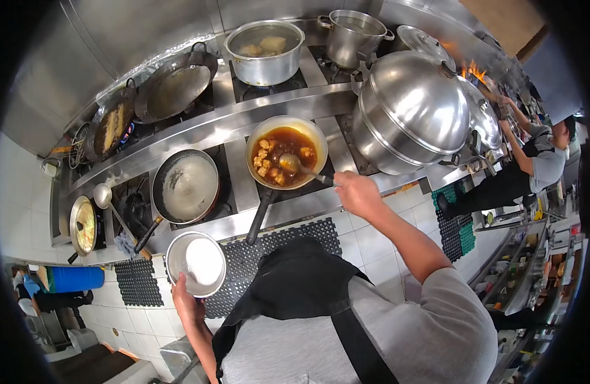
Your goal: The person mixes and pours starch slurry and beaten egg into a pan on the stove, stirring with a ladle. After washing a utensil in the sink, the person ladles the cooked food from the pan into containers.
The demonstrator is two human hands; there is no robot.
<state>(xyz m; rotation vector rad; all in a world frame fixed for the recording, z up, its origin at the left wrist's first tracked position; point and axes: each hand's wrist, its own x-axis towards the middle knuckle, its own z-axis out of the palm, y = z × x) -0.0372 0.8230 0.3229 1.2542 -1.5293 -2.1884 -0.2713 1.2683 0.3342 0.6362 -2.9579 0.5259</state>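
Note:
My right hand is closed round the handle of a ladle, whose bowl sits in the reddish-brown sauce of a frying pan. Several golden fried pieces lie in the sauce, mostly at the left side. That pan rests on the front row of the stove with its black handle toward me. My left hand grips the lower left rim of a metal bowl with white contents. The bowl is held in front of the stove's edge, below a second pan with a whitish, shallow content.
Behind are a large pot, a smaller pot, and two woks. A big domed steamer stands right of the sauce pan. Another person works at the far right near flames. Black mats cover parts of the floor.

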